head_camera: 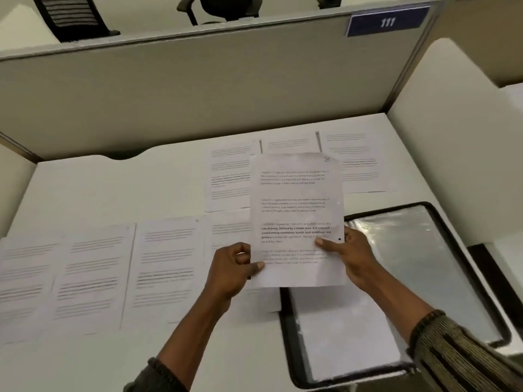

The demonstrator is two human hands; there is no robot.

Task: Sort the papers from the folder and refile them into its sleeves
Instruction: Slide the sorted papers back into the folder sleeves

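I hold one printed sheet [297, 193] upright above the desk, text facing me. My left hand [230, 271] pinches its lower left edge, thumb on the front. My right hand [352, 254] grips its lower right edge, thumb across the text. Below and to the right lies the open black folder [478, 281] with glossy clear sleeves [410, 250]; the near sleeve holds a white page [345, 332]. Several other printed sheets lie flat on the white desk: a row at the left [90, 278] and more behind the held sheet [229, 176], [359, 162].
A grey partition [198, 89] walls the desk at the back, and a white side panel [452, 123] stands at the right. A blue sign reading 111 [387, 22] sits on the partition's top. Office chairs [226, 7] show beyond it.
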